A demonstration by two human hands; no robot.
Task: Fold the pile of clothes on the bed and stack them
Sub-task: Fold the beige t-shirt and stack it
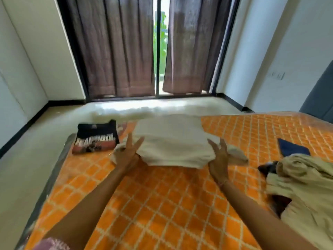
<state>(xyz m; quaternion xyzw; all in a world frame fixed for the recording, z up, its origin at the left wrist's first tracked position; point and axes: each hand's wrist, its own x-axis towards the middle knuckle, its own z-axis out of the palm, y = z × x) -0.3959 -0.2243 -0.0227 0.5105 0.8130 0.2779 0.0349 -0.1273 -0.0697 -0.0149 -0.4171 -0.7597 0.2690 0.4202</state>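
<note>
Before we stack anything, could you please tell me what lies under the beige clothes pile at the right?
A dark garment pokes out beneath the beige pile; whatever else lies underneath is covered.

Soft matt cream cloth garment (173, 141) on glossy plastic-wrapped orange quilted mattress (162, 204).

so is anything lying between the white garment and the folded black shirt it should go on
Nothing visible. The folded white cloth garment, flanked by the left hand and right hand, sits just right of the folded black printed t-shirt, with only bare orange patterned bedspread between them.
</note>
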